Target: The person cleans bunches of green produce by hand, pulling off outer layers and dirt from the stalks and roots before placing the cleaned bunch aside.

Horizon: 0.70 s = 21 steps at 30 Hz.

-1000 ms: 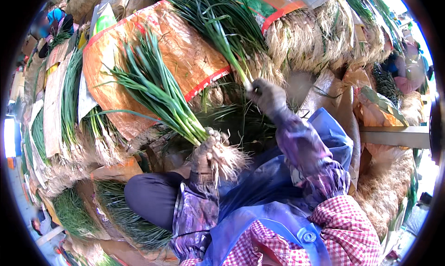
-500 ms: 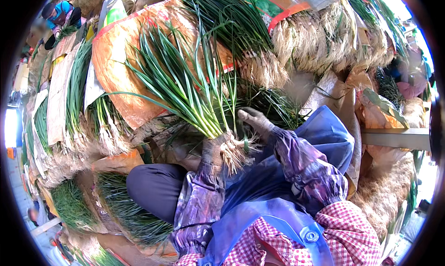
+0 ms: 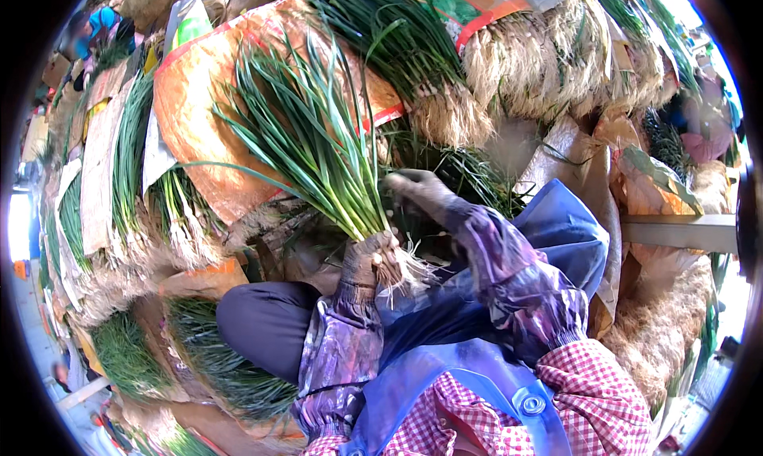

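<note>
My left hand [image 3: 362, 259], in a dirty work glove, is closed round the base of a bunch of green onions [image 3: 330, 170]. Their long green leaves fan up and to the left, over an orange sheet. Pale bulbs and stringy roots [image 3: 401, 269] stick out on the right of that hand. My gloved right hand [image 3: 425, 192] is at the right side of the bunch, a little above the roots. Its fingers point left toward the stalks, somewhat blurred and apart, with nothing visible in them; whether they touch the stalks is unclear.
An orange woven sheet [image 3: 211, 130] lies beyond the bunch. Piled bundles with pale roots [image 3: 548, 62] line the far side, and more bundles [image 3: 131, 158] lie left. Greens [image 3: 230, 360] lie beside my left knee. A metal bar [image 3: 679, 232] juts in at right.
My right hand has moved left, up to the bunch. Loose stalks that stood apart on the right now lie closer in with the others. My left hand keeps its hold, almost unmoved.
</note>
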Available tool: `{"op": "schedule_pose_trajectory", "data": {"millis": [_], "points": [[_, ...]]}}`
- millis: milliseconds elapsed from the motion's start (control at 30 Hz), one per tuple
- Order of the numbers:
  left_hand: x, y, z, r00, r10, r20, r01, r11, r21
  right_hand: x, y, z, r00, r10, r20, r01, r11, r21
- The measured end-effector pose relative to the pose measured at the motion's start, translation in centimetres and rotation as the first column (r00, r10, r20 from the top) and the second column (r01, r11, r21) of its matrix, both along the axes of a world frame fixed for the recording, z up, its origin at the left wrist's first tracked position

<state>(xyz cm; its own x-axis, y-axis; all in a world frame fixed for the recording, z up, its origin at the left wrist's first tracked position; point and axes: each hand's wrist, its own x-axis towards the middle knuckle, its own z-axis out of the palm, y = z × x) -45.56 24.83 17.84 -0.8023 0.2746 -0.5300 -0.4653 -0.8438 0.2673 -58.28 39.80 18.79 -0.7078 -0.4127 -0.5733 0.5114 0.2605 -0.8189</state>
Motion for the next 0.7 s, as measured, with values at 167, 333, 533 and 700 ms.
{"op": "schedule_pose_trajectory", "data": {"millis": [167,333,533,700], "points": [[-0.6,0.8,-1.2,0.998,-0.055,0.015,0.057,0.957,-0.286,-0.1,-3.0,1.1,0.608,0.379,-0.697,0.021,0.871,0.492],[-0.7,-0.2,-1.1,0.994,-0.106,-0.005,0.102,0.972,-0.212,-0.3,-3.2,-0.8,0.995,-0.045,-0.093,0.042,0.998,-0.042],[-2.3,1.7,2.2,0.989,0.100,-0.112,-0.077,0.978,0.195,-0.8,-4.0,0.2,0.868,-0.241,-0.434,0.221,0.970,-0.096],[-1.3,-0.4,3.0,0.923,0.107,-0.369,0.000,0.960,0.280,-2.8,-3.0,-1.2,0.607,-0.276,0.745,0.789,0.319,-0.525]]}}
